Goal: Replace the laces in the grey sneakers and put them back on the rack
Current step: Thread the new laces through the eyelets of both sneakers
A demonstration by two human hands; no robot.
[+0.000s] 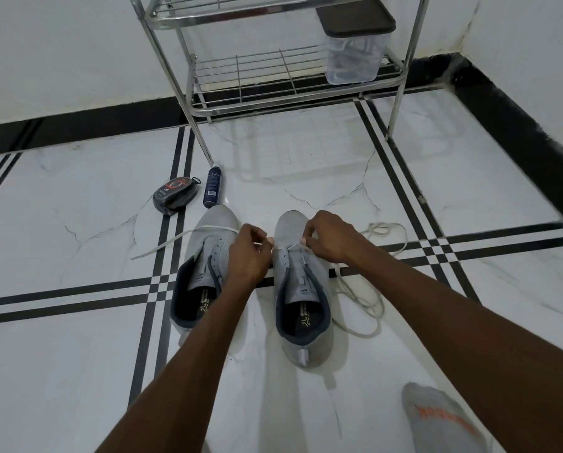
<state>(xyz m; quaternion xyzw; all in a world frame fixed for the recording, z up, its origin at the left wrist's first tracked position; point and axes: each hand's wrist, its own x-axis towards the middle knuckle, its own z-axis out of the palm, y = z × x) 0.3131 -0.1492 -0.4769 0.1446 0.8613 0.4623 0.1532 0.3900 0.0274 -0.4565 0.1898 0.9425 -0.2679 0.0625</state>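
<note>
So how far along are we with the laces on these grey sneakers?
Early. Both sneakers are on the floor, off the rack. The left hand and right hand pinch a white lace across the toe-end eyelets of the right sneaker. The left sneaker only has a lace draped over it. Left: finish both, then return them to the rack.

Even, soft indoor light fills the scene, bright without harsh shadows. The glossy floor (306, 158) carries a pale reflection of the rack (273, 76) at about 12 o'clock and a whitish sheen near the middle. Faint soft shadows lie under the forearms towards 6 o'clock. Wide-angle distortion bends the tile lines and the wall base towards 3 and 9 o'clock. The edges are slightly smeared, and the sock (443, 420) at 5 o'clock is soft
</note>
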